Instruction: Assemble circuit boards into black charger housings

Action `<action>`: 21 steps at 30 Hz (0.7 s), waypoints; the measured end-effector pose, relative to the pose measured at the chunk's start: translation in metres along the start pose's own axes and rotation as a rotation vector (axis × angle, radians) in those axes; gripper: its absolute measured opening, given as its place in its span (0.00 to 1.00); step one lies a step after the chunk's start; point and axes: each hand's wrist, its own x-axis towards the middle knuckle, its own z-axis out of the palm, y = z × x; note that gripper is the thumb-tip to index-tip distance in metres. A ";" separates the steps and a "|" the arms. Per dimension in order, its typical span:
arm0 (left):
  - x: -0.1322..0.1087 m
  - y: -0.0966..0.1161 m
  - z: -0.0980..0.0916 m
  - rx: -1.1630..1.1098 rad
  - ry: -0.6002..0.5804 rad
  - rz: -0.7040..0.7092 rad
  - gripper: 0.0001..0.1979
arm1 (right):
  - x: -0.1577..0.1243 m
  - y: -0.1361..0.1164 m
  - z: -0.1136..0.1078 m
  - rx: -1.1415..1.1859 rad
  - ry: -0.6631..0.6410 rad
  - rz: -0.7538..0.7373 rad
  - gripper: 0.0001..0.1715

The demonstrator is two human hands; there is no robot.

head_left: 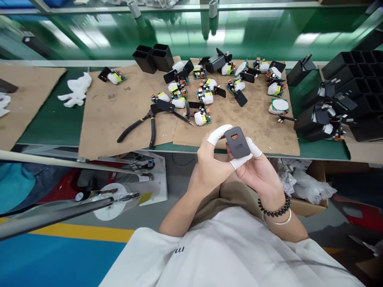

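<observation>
Both hands hold a black power adapter [237, 144] just over the table's front edge, its end face with an orange-lined USB port turned up toward me. My left hand [213, 161] grips its left side and lower corner between thumb and finger, in white finger cots. Around the right side and underneath closes my right hand [257, 169], also with a white finger cot showing; its other fingers are partly hidden behind the adapter. Beyond the hands, several circuit boards [206, 95] with white blobs and yellow tape lie on a cardboard sheet [119, 99].
Black-handled pliers [152, 123] lie at the left of the cardboard, by a thin pointed tool [184, 118]. Empty black housings [146, 59] stand at the back, more housings [359, 79] at right. A white cloth [76, 91] lies left. Below right is a carton [309, 207] with plastic bags.
</observation>
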 end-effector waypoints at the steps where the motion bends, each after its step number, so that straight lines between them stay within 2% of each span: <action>1: 0.000 0.002 -0.001 -0.005 0.014 -0.020 0.33 | -0.002 0.000 -0.001 -0.015 0.000 -0.009 0.14; 7: 0.002 0.009 0.000 -0.127 0.066 -0.121 0.33 | -0.012 0.002 0.007 -0.133 0.058 -0.138 0.15; 10: 0.002 0.014 -0.001 -0.221 0.030 -0.206 0.35 | -0.013 0.001 0.015 -0.252 0.092 -0.235 0.23; 13: 0.000 0.019 -0.005 -0.316 -0.033 -0.276 0.37 | -0.012 -0.003 0.021 -0.297 0.154 -0.356 0.22; 16: -0.001 0.021 -0.007 -0.380 -0.069 -0.338 0.38 | -0.010 -0.008 0.022 -0.364 0.184 -0.393 0.21; 19: 0.000 0.017 -0.007 -0.493 -0.073 -0.455 0.39 | -0.010 -0.011 0.022 -0.402 0.193 -0.467 0.22; 21: 0.001 0.012 -0.005 -0.616 -0.074 -0.595 0.36 | -0.011 -0.012 0.022 -0.409 0.193 -0.559 0.24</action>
